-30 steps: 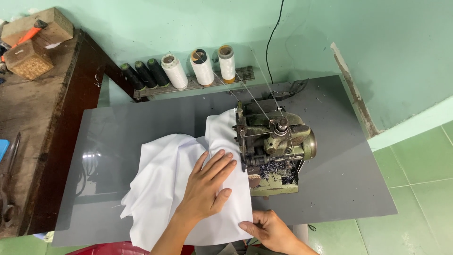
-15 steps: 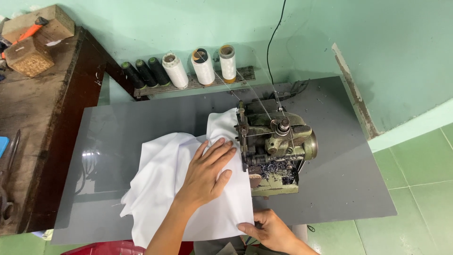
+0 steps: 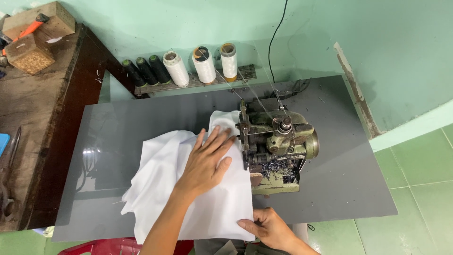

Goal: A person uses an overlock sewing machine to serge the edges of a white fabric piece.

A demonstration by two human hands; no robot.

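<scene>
White cloth [image 3: 188,189] lies spread on the grey counter [image 3: 118,132], its right edge run against the green sewing machine [image 3: 278,146], apparently so the seam feeds straight. Left hand [image 3: 207,160] rests flat and open on the cloth, fingers spread, pressing it toward the machine. Right hand [image 3: 269,229] pinches the near corner, though its fingertips are partly hidden; thread cones [image 3: 203,63] stand behind
</scene>
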